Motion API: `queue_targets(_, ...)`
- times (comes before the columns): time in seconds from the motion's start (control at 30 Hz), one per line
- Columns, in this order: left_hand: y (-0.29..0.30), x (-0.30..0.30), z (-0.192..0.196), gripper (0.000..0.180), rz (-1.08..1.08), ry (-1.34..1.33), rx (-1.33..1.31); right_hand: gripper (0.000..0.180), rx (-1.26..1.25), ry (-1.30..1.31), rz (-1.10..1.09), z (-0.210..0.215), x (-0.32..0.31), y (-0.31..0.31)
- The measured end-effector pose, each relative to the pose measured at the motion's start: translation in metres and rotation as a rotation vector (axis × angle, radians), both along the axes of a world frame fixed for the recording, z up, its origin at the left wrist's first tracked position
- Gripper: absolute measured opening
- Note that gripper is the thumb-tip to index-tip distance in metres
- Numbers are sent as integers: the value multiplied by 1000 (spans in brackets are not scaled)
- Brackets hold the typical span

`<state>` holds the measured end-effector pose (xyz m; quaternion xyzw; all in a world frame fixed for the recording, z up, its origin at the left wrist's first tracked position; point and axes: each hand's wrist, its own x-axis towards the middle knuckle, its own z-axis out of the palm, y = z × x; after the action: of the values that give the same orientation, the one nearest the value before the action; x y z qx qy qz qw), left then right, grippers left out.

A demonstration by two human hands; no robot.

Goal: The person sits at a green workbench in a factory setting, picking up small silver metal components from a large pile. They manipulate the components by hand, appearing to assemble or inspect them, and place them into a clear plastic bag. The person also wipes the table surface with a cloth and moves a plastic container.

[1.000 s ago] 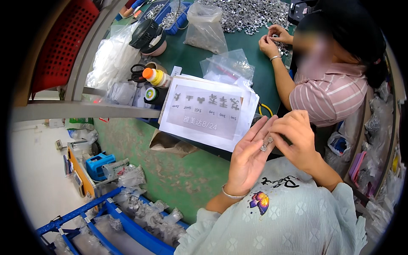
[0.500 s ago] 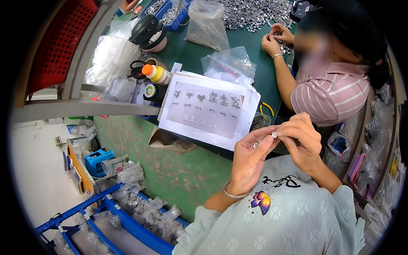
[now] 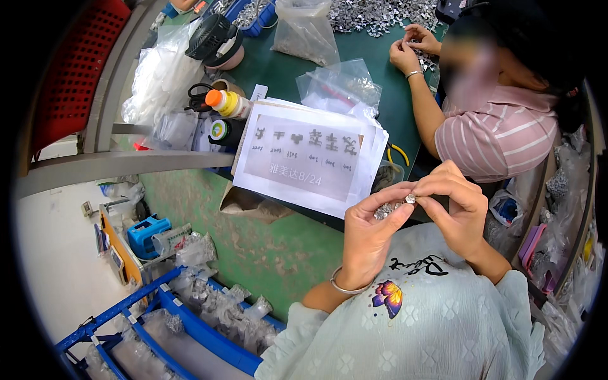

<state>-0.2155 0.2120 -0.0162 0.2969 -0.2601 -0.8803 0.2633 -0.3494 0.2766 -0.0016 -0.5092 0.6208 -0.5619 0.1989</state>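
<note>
My left hand curls around several small silvery metal pieces, which show between its thumb and fingers. Against it, my right hand pinches one small shiny metal piece between thumb and fingertips. The two hands meet above my lap, just off the table's near edge. Their fingers partly cover the pieces, so the exact shape is too small to make out. A stack of white printed sheets lies on the table, left of my hands.
A co-worker sits at the right, handling small parts by a heap of metal pieces. On the green table are a fan, an orange-capped bottle, clear bags and yellow-handled pliers. Blue racks with bagged parts stand lower left.
My left hand has opened a little, so more metal pieces show in it. The right hand still pinches a piece beside it. The whole view has shifted slightly.
</note>
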Motion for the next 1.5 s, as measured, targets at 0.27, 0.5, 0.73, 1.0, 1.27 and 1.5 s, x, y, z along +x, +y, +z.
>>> queue_targets(0.27, -1, -1, 0, 17, 17, -12, 8, 19, 25, -78, 18, -2, -1, 0)
queue_targets(0.5, -2, -1, -2, 18, 17, 28, 14, 17, 43, -58, 50, -2, -3, -1)
queue_targets(0.73, -1, -1, -5, 18, 19, 43, -18, 17, 23, -20, 40, -2, -4, -3)
queue_targets(1.0, -4, -5, -5, 18, 17, 41, -3, 16, 25, -37, 36, -4, -7, -6)
queue_targets(1.27, -8, -11, -14, 18, 18, -9, 53, 16, 48, -54, 16, -14, -11, -9)
queue_targets(1.5, -14, -22, -30, 17, -9, -18, 81, 16, 98, -96, -27, -25, -17, -12)
